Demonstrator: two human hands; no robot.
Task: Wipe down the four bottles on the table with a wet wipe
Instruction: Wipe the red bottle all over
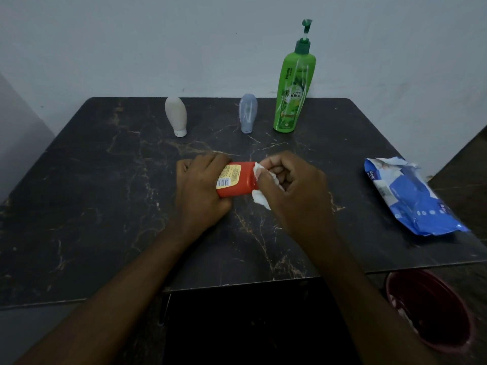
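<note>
My left hand (pixel 199 188) grips a red bottle (pixel 242 180) with a yellow label, held on its side over the middle of the dark marble table (pixel 92 206). My right hand (pixel 292 188) clutches a crumpled white wet wipe (pixel 259 197) pressed against the bottle's right end. Along the far edge stand a white tube bottle (pixel 176 115), a pale blue tube bottle (pixel 247 111), both cap down, and a tall green pump bottle (pixel 293 88).
A blue pack of wet wipes (pixel 411 198) lies open near the table's right edge. A dark red bin (pixel 432 309) sits on the floor below the right front corner. A pale wall rises behind the table.
</note>
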